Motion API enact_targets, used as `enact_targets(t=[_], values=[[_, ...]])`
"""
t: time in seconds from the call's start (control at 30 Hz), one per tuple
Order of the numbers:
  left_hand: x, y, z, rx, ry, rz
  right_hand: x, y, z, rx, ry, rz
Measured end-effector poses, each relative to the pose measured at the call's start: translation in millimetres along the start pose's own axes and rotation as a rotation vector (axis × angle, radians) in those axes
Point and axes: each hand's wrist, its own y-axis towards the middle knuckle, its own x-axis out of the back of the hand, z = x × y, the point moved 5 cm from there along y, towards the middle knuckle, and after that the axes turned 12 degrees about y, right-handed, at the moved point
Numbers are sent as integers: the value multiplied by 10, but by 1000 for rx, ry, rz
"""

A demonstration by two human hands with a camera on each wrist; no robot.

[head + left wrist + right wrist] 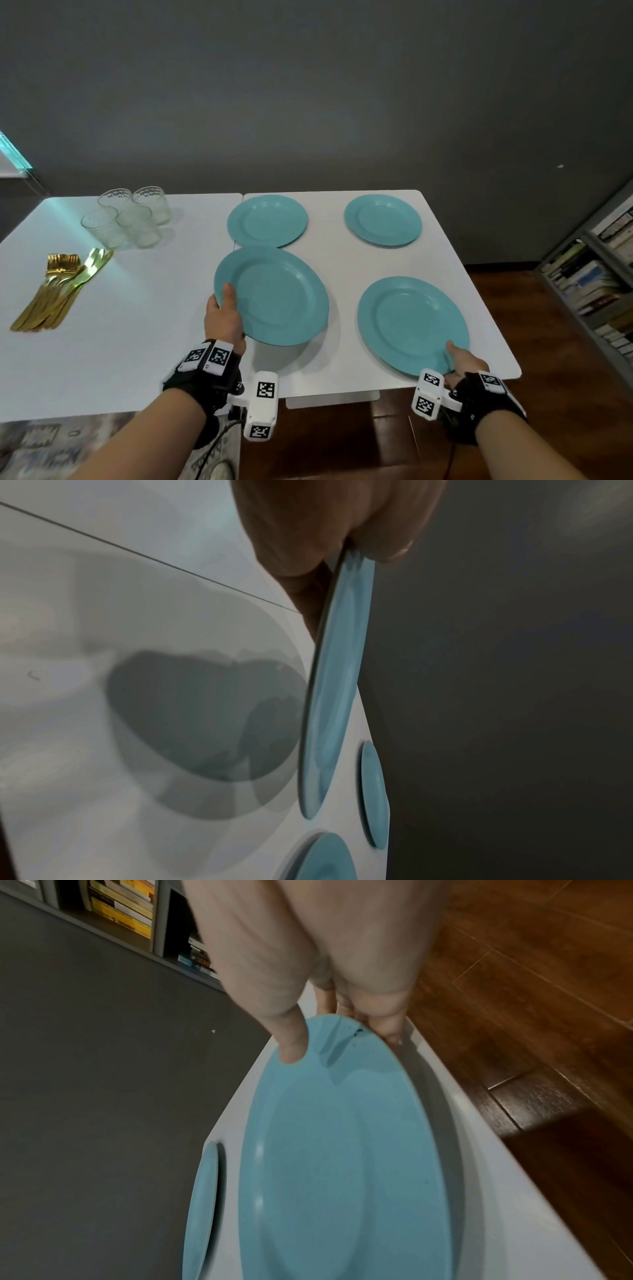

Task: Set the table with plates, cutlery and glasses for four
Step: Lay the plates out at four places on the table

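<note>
Four teal plates were observed on the right half of the white table [164, 342]. The near-left plate [274, 298] was held clear of the surface, its shadow beneath it, pinched at the near-left rim by the left hand [222, 318], thumb on top and fingers underneath. The near-right plate [411, 322] was gripped at its near edge by the right hand [460, 363], thumb on the rim and fingers curled under; whether it rested fully on the table could not be determined. The two far plates [267, 221] [383, 219] lay flat, untouched. Four glasses [126, 219] were grouped at the far left, with gold cutlery [54, 291] piled just nearer.
</note>
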Motion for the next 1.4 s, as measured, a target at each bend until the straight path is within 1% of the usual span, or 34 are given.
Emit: enact_targets(t=[0.1,0.13,0.2,0.23,0.27,0.3,0.4,0.43,0.5,0.57,0.63,0.7,0.73,0.8,0.87,0.9,0.93,1.0,1.07,1.17,1.27,1.33,1.4], values=[[-6,-31,8,0,-17,5,9,83,34,41,39,29],[-2,-32,25,-8,-5,4,40,236,22,70,30,36],[10,-19,49,-19,-3,-2,152,807,-50,117,-21,25],[9,-1,69,-23,-14,-2,196,1132,-97,126,-21,22],[9,13,92,-21,-19,1,223,1334,-112,130,-3,10],[4,12,95,-21,-18,6,206,1307,-85,118,-5,27],[-13,-5,108,-5,-38,19,101,661,123,138,-40,21],[-15,-11,109,-2,-50,20,58,436,197,144,-76,16],[-22,-33,104,8,-63,18,12,199,284,180,-174,-25],[-36,-41,91,6,-59,34,-56,-13,371,261,-322,-73],[-26,-50,91,10,-25,29,-218,-199,435,402,-469,-82],[20,-26,124,18,25,12,-516,-363,402,500,-480,49],[36,30,182,35,38,19,-686,-412,342,503,-480,137],[75,99,290,86,43,55,-1012,-509,130,404,-486,300],[76,86,331,152,-25,81,-1295,-614,-112,227,-434,442],[88,63,356,177,-44,89,-1402,-679,-222,132,-386,490],[97,43,383,194,-49,103,-1484,-734,-305,75,-356,509],[139,74,478,220,-41,135,-1617,-792,-422,39,-391,542],[217,134,558,241,-46,154,-1691,-782,-512,41,-443,550],[393,213,611,293,35,119,-1747,-724,-632,31,-451,548],[555,379,693,259,211,115,-1807,-731,-747,9,-441,538],[635,462,698,238,287,113,-1865,-725,-813,-18,-452,556],[714,534,679,207,400,73,-1930,-740,-853,-33,-460,571]])
